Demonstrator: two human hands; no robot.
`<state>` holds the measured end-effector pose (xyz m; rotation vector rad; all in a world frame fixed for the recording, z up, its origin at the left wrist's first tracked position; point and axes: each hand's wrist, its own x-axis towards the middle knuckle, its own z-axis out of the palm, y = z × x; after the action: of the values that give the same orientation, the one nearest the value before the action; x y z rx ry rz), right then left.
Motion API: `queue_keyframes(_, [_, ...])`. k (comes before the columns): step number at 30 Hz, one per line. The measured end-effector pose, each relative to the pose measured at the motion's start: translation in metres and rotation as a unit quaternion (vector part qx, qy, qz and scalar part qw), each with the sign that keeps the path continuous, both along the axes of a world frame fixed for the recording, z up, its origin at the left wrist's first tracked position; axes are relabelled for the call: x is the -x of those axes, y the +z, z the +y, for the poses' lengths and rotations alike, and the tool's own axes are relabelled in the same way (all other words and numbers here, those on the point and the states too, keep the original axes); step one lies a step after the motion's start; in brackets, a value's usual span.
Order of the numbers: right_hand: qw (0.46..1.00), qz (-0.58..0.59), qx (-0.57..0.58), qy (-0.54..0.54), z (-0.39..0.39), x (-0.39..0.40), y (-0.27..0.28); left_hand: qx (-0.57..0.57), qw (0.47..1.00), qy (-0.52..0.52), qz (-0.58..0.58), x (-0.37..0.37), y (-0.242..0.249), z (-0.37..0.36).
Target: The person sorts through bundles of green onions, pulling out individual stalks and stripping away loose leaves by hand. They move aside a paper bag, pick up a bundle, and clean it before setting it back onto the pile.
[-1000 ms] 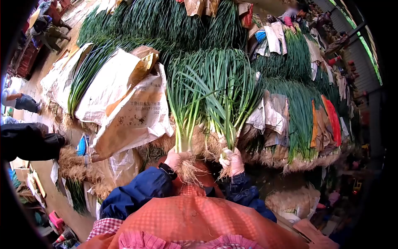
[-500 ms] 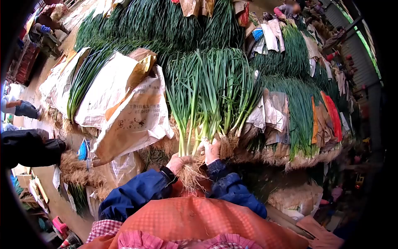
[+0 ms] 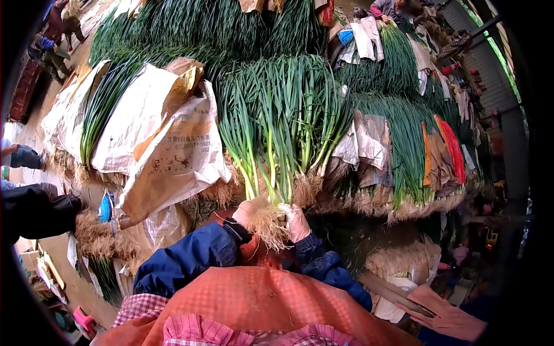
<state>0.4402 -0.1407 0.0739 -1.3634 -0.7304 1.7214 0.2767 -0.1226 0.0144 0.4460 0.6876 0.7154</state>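
While the left hand [image 3: 244,213] is curled round the stem bases of a bunch of green onions [image 3: 274,170], hanging roots [image 3: 269,229] mask its fingers; the right hand [image 3: 296,222] touches the bunch at 4 o'clock, its grip indeterminable. Leaves extend toward 12 o'clock, overlapping the heap [image 3: 314,98]. Periphery: printed sack [image 3: 182,153], 10 o'clock; red cloth [image 3: 452,149], 2 o'clock; orange apron [image 3: 259,294], 6 o'clock.

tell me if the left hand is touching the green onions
Touching: the head view shows the left hand gripping the green onions at their root end.
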Motion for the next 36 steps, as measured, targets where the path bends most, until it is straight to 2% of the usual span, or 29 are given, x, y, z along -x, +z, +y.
queue_keyframes(2, [0.98, 0.03, 0.117, -0.158, -0.01, -0.004, -0.02, -0.035, 0.998, -0.017, 0.039, -0.008, -0.016, -0.001])
queue_keyframes(3, [0.988, 0.042, 0.027, -0.146, -0.007, -0.005, -0.032, 0.133, 0.989, -0.018, -0.066, -0.009, -0.02, 0.001])
queue_keyframes(4, [0.975, 0.128, 0.086, -0.16, 0.0, -0.003, -0.023, 0.295, 0.941, -0.021, -0.167, -0.01, -0.018, 0.004])
queue_keyframes(6, [0.996, 0.082, 0.009, -0.028, 0.016, 0.0, -0.015, 0.147, 0.986, -0.021, -0.078, -0.014, -0.023, -0.004])
queue_keyframes(7, [0.999, 0.018, -0.009, -0.029, 0.012, -0.001, -0.023, 0.077, 0.997, -0.017, -0.025, -0.016, -0.025, -0.008])
queue_keyframes(8, [0.992, 0.008, -0.119, -0.05, 0.01, -0.006, -0.016, 0.241, 0.961, 0.045, -0.126, -0.007, 0.023, 0.0])
queue_keyframes(10, [0.986, -0.038, -0.094, -0.13, -0.004, -0.028, 0.019, 0.188, 0.981, 0.034, -0.025, 0.002, 0.033, 0.007])
queue_keyframes(12, [0.954, -0.169, -0.056, -0.241, -0.044, -0.054, 0.032, 0.288, 0.944, 0.098, -0.125, 0.013, 0.02, 0.005])
queue_keyframes(14, [0.924, -0.273, -0.003, -0.267, -0.106, -0.086, 0.02, 0.227, 0.939, 0.09, -0.241, 0.022, 0.023, 0.011])
queue_keyframes(15, [0.916, -0.312, 0.041, -0.248, -0.156, -0.118, -0.018, 0.213, 0.946, 0.09, -0.228, 0.026, 0.02, 0.011])
queue_keyframes(16, [0.92, -0.275, 0.13, -0.247, -0.189, -0.133, -0.022, 0.199, 0.952, 0.09, -0.214, 0.029, 0.018, 0.011])
queue_keyframes(17, [0.857, -0.368, 0.34, -0.116, -0.212, -0.144, -0.023, 0.217, 0.945, 0.082, -0.231, 0.031, 0.029, 0.013])
queue_keyframes(18, [0.808, -0.452, 0.372, 0.067, -0.214, -0.149, -0.021, 0.19, 0.953, 0.084, -0.222, 0.03, 0.025, 0.014])
queue_keyframes(19, [0.727, -0.521, 0.373, 0.246, -0.215, -0.152, -0.017, 0.189, 0.954, 0.073, -0.223, 0.028, 0.021, 0.013])
queue_keyframes(21, [0.708, -0.551, 0.183, 0.402, -0.19, -0.177, -0.08, 0.218, 0.944, 0.055, -0.24, 0.024, 0.012, 0.011])
queue_keyframes(22, [0.807, -0.527, 0.1, 0.247, -0.128, -0.149, -0.069, 0.261, 0.936, 0.017, -0.236, 0.023, 0.014, 0.011])
queue_keyframes(23, [0.872, -0.475, -0.012, 0.115, -0.063, -0.118, -0.054, 0.289, 0.934, 0.025, -0.208, 0.02, 0.01, 0.01])
queue_keyframes(24, [0.822, -0.541, -0.147, 0.099, 0.011, -0.076, -0.009, 0.314, 0.931, 0.035, -0.18, 0.016, 0.005, 0.008])
queue_keyframes(25, [0.817, -0.549, -0.167, 0.057, 0.067, -0.048, 0.002, 0.282, 0.94, 0.037, -0.188, 0.013, 0.009, 0.005])
queue_keyframes(26, [0.784, -0.61, -0.048, 0.105, 0.108, -0.04, -0.027, 0.294, 0.944, 0.027, -0.147, 0.013, -0.002, 0.001])
queue_keyframes(27, [0.773, -0.614, -0.018, 0.16, 0.138, -0.04, -0.048, 0.293, 0.952, 0.032, -0.087, 0.013, -0.003, 0.0])
queue_keyframes(28, [0.759, -0.615, 0.009, 0.215, 0.153, -0.039, -0.06, 0.289, 0.956, 0.038, -0.027, 0.012, -0.002, -0.001])
queue_keyframes(29, [0.798, -0.568, 0.041, 0.199, 0.155, -0.038, -0.054, 0.282, 0.956, 0.081, -0.008, 0.012, -0.003, -0.004])
queue_keyframes(30, [0.828, -0.525, 0.068, 0.186, 0.155, -0.042, -0.045, 0.25, 0.964, 0.075, -0.052, 0.018, -0.021, -0.009])
queue_keyframes(31, [0.916, -0.363, -0.165, 0.034, 0.129, -0.052, -0.07, 0.259, 0.96, 0.087, -0.059, 0.015, -0.01, -0.004])
queue_keyframes(32, [0.983, -0.175, -0.047, 0.008, 0.114, -0.049, -0.035, 0.278, 0.954, 0.092, -0.067, 0.013, 0.005, -0.004])
queue_keyframes(33, [0.999, -0.031, -0.002, -0.042, 0.098, -0.039, -0.006, 0.27, 0.955, 0.088, -0.091, 0.008, 0.008, -0.002])
queue_keyframes(34, [0.997, -0.019, 0.007, -0.073, 0.08, -0.031, -0.009, 0.3, 0.945, 0.086, -0.099, 0.001, 0.009, 0.001])
queue_keyframes(36, [0.999, -0.016, 0.034, -0.009, 0.056, -0.012, -0.009, 0.288, 0.949, 0.078, -0.098, -0.012, 0.036, 0.015])
